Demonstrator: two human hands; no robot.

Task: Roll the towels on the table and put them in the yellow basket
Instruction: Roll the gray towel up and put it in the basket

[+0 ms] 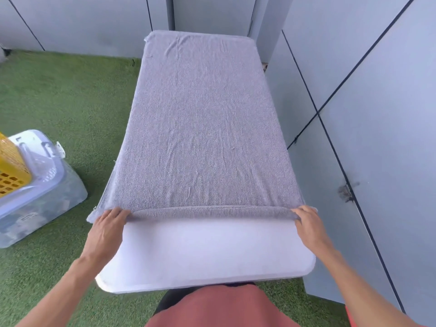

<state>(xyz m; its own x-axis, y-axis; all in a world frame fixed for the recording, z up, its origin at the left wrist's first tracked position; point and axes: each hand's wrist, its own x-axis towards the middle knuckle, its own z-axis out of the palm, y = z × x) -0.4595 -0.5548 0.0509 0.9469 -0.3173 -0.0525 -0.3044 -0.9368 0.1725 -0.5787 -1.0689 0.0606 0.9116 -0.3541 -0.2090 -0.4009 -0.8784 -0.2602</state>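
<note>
Two hands on near folded edge of grey towel (pixel 203 119) | left hand (pixel 107 228) fingers curled, pinching left end | right hand (pixel 308 224) fingers curled, pinching right end | towel flat on white table (pixel 203 251) | yellow basket (pixel 10 166) far left on clear bin (pixel 40 204)

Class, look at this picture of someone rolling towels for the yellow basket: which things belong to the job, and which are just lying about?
Belongs to the job:
grey towel
white table
yellow basket
left hand, gripping the rolled edge
right hand, gripping the rolled edge

Just lying about:
clear plastic bin under the basket
green turf
grey wall panels
</note>
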